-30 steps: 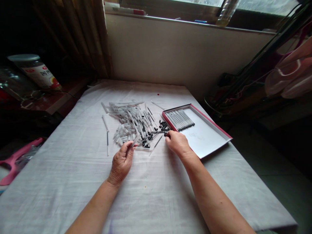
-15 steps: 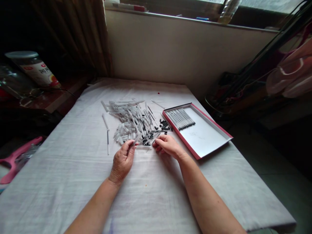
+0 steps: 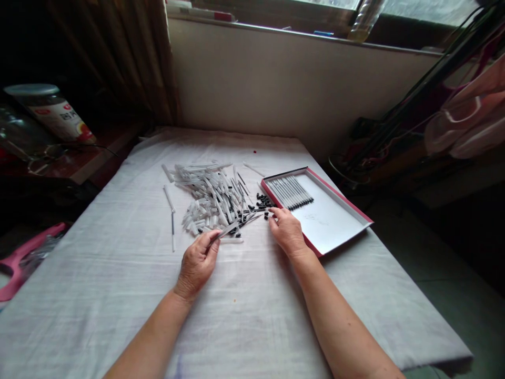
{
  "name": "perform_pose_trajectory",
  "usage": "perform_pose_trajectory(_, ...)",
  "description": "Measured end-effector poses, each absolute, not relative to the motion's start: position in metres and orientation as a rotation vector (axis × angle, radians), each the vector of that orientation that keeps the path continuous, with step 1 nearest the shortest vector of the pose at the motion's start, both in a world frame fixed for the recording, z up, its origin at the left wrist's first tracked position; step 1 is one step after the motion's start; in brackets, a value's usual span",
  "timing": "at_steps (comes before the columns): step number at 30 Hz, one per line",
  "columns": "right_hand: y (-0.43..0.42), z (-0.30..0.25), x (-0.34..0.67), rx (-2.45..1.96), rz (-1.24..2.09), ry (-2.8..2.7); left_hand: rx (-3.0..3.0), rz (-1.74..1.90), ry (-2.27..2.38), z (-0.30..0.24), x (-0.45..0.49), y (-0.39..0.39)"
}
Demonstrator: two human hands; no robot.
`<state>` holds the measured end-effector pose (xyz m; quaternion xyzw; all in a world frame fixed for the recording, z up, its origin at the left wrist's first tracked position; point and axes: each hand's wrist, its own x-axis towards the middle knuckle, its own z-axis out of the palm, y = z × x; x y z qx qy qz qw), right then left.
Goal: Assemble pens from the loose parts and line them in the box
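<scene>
My left hand [image 3: 199, 258] is closed around a clear pen barrel [image 3: 229, 228] with something dark inside, which points up and to the right. Close to the box's left edge, my right hand [image 3: 287, 231] reaches with thumb and forefinger apart beside a small black pen plug [image 3: 266, 215]. More black plugs [image 3: 263, 201] lie loose just beyond it. Between and past my hands spreads a heap of clear barrels and caps [image 3: 205, 192], with dark-tipped refills [image 3: 243, 184] on its right side. A single clear tube [image 3: 232, 240] lies in front of the heap.
A shallow red-rimmed box [image 3: 339, 223] on the right holds a row of pens [image 3: 290, 192]. Left of the heap lie a thin tube and a refill [image 3: 172, 231]. A white cloth [image 3: 236, 326] covers the table. A lidded jar [image 3: 59, 113] stands at far left.
My right hand has moved right and slightly away from me, from the front of the heap to the black plugs by the box. My left hand still holds the barrel.
</scene>
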<state>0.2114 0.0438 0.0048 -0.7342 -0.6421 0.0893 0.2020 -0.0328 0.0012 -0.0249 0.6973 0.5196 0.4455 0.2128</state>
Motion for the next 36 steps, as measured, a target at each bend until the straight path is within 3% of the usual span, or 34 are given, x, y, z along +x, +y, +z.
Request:
perform_pose_trajectory(6,0.061,0.007,0.209,-2.215,0.221,-1.914,1.988,1.188,1.430,-0.021,-0.032,0.000)
perform_pose_trajectory(24,0.057,0.006,0.209,-2.046,0.222,-2.036,2.041,1.161,1.401,-0.022,-0.032,0.000)
perform_pose_trajectory(27,0.049,0.005,0.208,-1.857,0.413,-1.844,2.072,1.170,1.387,-0.022,-0.032,0.000)
perform_pose_trajectory(33,0.017,0.006,0.194,-1.335,1.257,-1.101,2.189,1.115,1.353,-0.025,-0.031,-0.002)
perform_pose_trajectory(36,0.007,0.009,0.185,-1.234,1.460,-0.835,2.223,1.106,1.326,-0.024,-0.031,-0.004)
